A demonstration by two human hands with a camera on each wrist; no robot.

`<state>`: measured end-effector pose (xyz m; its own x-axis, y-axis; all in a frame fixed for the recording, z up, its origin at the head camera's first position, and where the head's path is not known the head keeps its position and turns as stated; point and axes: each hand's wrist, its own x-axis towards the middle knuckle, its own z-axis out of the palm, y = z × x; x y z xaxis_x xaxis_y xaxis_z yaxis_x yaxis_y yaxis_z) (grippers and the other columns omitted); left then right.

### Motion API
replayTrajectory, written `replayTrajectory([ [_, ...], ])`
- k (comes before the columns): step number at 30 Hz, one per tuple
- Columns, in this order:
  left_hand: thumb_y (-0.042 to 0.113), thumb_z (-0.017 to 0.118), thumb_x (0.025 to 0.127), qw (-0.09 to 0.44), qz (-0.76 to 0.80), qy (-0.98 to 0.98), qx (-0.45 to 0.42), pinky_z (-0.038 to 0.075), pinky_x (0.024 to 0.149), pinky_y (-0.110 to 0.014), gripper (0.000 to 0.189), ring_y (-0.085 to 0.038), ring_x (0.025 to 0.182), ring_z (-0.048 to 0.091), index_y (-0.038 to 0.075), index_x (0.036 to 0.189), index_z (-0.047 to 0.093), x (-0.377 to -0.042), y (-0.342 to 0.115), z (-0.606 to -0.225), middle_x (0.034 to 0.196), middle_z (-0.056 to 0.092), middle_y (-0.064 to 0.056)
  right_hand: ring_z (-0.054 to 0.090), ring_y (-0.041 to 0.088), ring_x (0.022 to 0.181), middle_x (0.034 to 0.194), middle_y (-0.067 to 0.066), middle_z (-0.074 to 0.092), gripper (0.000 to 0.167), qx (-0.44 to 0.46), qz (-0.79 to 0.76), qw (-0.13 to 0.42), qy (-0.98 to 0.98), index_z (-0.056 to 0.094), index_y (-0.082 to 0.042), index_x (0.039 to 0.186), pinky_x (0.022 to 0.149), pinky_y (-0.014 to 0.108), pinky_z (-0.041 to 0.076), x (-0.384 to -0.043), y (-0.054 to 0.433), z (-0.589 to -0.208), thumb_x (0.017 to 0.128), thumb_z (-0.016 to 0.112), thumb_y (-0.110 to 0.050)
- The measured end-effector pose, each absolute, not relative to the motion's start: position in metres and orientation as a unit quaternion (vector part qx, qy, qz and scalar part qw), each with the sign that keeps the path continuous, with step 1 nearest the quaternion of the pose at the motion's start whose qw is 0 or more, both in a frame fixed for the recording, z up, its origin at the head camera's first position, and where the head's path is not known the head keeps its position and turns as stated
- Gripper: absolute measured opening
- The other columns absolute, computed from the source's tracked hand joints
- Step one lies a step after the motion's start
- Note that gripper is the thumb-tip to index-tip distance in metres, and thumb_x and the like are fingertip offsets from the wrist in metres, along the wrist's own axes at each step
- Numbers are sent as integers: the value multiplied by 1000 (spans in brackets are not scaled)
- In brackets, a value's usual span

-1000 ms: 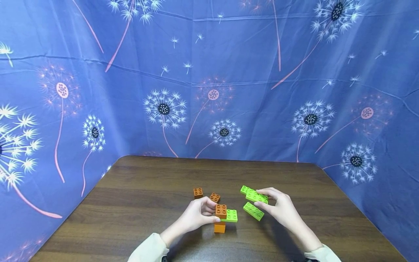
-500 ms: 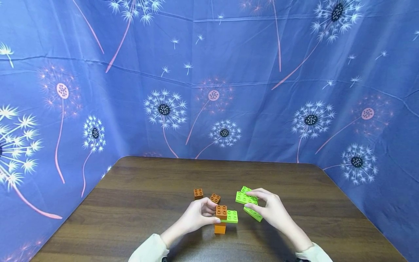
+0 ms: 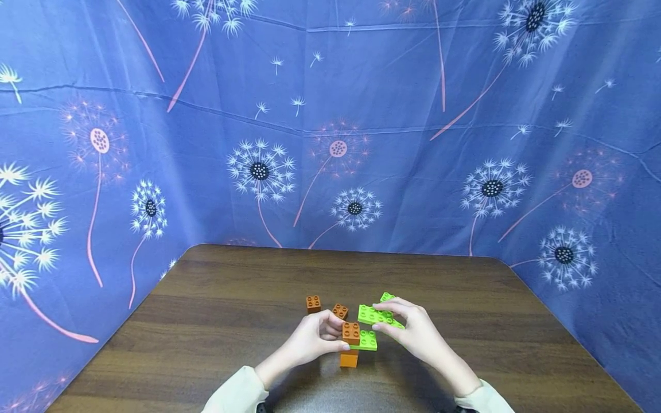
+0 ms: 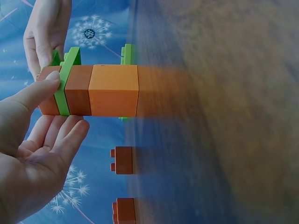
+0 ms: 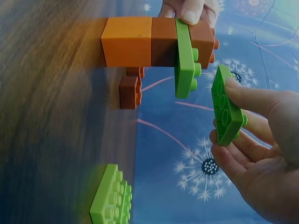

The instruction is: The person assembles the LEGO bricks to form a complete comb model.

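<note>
A stack of toy building bricks stands upright on the table, with an orange brick (image 4: 114, 91) at its base. Above that come a brown brick (image 5: 163, 42), a green plate (image 3: 368, 340) jutting out to the right, and another brown brick (image 3: 351, 331) on top. My left hand (image 3: 310, 339) pinches the stack's upper part, its thumb over the top brown brick and the green plate's edge. My right hand (image 3: 418, 331) pinches a second green plate (image 5: 226, 106) between thumb and fingers. That plate is in the air, slightly above and right of the stack, apart from it.
Two loose brown bricks lie behind the stack, one farther left (image 3: 312, 304) and one nearer (image 3: 339, 311). More green plates (image 5: 108, 198) lie on the table under and behind my right hand, partly hidden. A blue dandelion-patterned cloth (image 3: 330, 115) hangs around the wooden table (image 3: 232, 287).
My right hand has moved left with the green plate, from above the loose green plates to close beside the stack. My left hand and the stack have stayed in place.
</note>
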<state>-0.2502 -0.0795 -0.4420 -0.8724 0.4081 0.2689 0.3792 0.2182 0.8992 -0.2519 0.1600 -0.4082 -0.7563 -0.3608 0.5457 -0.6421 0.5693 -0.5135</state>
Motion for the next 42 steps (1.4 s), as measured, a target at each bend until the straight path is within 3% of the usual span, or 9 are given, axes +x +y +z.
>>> replayTrajectory([
  [5, 4, 77, 74, 12, 570, 782, 252, 56, 79, -24, 33, -23, 89, 66, -2, 101, 59, -251, -79, -442, 103, 66, -13, 62, 14, 97, 100, -7, 67, 32, 299, 360, 192, -863, 70, -14, 105, 83, 32, 55, -251, 154, -407, 76, 78, -24],
  [12, 3, 77, 74, 15, 577, 775, 258, 56, 80, -26, 32, -20, 88, 66, -2, 101, 59, -250, -79, -442, 103, 66, -14, 62, 11, 91, 99, -7, 69, 31, 320, 346, 207, -857, 70, -14, 104, 75, 26, 53, -250, 150, -407, 75, 79, -20],
  [23, 7, 77, 75, 16, 576, 771, 271, 55, 80, -21, 33, -11, 86, 66, -3, 101, 58, -249, -80, -443, 102, 67, -16, 62, 11, 98, 104, -11, 68, 32, 341, 343, 185, -856, 68, -20, 108, 83, 32, 53, -248, 145, -410, 78, 75, -27],
  [36, 3, 76, 76, 20, 574, 774, 266, 55, 80, -21, 33, -22, 89, 66, -4, 102, 58, -250, -80, -441, 103, 67, -16, 63, 11, 93, 99, -1, 69, 23, 397, 365, 211, -815, 72, -19, 99, 79, 27, 54, -250, 143, -412, 76, 77, -17],
  [42, 7, 77, 75, 19, 573, 774, 267, 55, 79, -19, 33, -12, 86, 66, -2, 100, 59, -249, -81, -441, 101, 67, -15, 63, 11, 93, 99, -2, 68, 24, 403, 362, 206, -815, 72, -19, 99, 79, 27, 54, -249, 142, -411, 76, 77, -16],
])
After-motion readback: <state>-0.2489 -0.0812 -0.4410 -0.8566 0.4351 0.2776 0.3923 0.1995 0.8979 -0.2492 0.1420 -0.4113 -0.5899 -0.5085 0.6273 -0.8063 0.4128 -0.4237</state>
